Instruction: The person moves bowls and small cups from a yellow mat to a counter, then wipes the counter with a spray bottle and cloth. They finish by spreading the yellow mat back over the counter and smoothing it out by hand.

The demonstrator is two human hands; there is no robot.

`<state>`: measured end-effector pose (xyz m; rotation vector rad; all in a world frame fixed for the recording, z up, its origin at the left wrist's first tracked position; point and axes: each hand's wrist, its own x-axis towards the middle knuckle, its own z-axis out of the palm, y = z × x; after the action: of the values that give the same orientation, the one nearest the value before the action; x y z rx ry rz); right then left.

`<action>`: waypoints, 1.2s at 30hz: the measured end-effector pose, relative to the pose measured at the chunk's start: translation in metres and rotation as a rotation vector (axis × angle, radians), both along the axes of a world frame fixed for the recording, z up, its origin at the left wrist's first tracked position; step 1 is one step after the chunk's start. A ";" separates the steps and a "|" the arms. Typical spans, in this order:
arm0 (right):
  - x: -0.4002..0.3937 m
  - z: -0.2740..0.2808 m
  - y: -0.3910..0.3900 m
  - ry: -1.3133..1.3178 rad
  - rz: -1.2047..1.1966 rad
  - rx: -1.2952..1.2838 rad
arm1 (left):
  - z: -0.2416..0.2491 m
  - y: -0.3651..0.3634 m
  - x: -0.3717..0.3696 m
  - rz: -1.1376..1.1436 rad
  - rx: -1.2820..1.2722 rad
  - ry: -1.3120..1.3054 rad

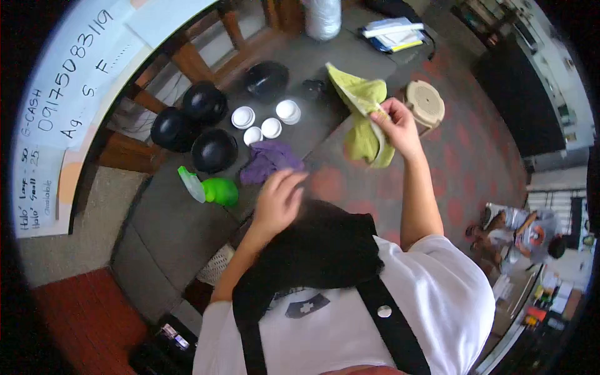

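Two hands over a grey table: one pinching a yellow-green cloth, one above a purple cloth.

The right hand [395, 128] has its fingers closed on the upper fold of the yellow-green cloth [362, 119], which hangs crumpled and limp, lifted clear over the table's [169, 231] far edge. The left hand [279, 200] hovers with fingers loosely spread and holding nothing, just beside the bunched purple cloth [270, 159] lying on the table. Next outward stand four white lids [265, 120] and four black bowls [209, 125], closely grouped, with a green spray bottle [211, 189] on its side near the purple cloth. Bare tabletop opens toward the near-left corner; a tan stool [424, 103] stands beyond the edge.
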<state>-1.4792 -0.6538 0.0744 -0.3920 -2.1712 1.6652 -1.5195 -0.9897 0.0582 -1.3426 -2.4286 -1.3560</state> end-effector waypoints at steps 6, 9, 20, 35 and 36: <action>0.122 0.009 -0.118 -0.041 -0.079 0.183 | 0.009 0.082 0.006 -0.342 0.008 0.141; 0.179 0.000 -0.165 -0.112 -0.129 0.316 | -0.019 0.084 0.027 -0.819 -0.168 -0.164; 0.322 -0.023 -0.212 -0.472 -0.343 0.056 | -0.079 0.034 0.154 -1.297 -0.250 -0.630; 0.383 0.032 -0.087 -0.356 -0.215 0.627 | 0.013 0.105 0.198 -0.534 -0.231 0.017; 0.388 0.025 -0.073 -0.416 -0.221 0.717 | 0.025 0.108 0.204 -0.529 -0.154 -0.047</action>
<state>-1.0908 -0.7268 0.0998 -0.7672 -2.7077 0.6449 -1.3155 -0.8820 0.0827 -2.1265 -2.3393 -1.3120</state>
